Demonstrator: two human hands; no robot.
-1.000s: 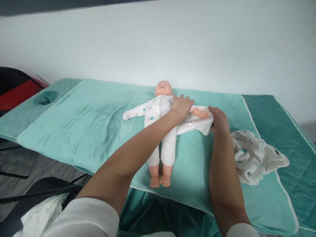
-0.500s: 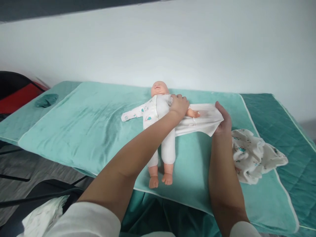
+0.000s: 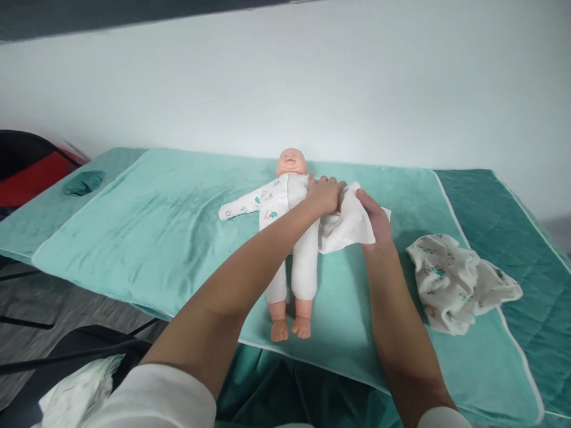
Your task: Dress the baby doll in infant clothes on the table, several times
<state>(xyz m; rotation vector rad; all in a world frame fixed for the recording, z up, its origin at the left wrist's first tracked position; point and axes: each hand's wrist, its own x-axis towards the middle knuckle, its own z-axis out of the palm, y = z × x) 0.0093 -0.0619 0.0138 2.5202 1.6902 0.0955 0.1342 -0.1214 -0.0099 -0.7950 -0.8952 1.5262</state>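
A baby doll (image 3: 304,267) lies on its back in the head view, its feet towards me. A white printed baby shirt (image 3: 273,202) covers its chest on the left side, with one sleeve (image 3: 241,205) stretched out to the left over that arm. My left hand (image 3: 325,195) is closed round the doll's upper arm near the shoulder, on the right of the view. My right hand (image 3: 377,220) grips the edge of the loose shirt half (image 3: 350,223), which is bunched between my hands. The doll's forearm and hand on that side are hidden by the cloth.
The doll lies on a pale green padded sheet (image 3: 178,238) over a massage bed with a face hole (image 3: 84,182). A crumpled printed baby garment (image 3: 459,282) lies at the right. A black chair (image 3: 134,351) with white cloth on it stands lower left.
My right hand has moved left towards the doll, folding the stretched shirt half up over the doll's forearm. My left hand stays at the upper arm.
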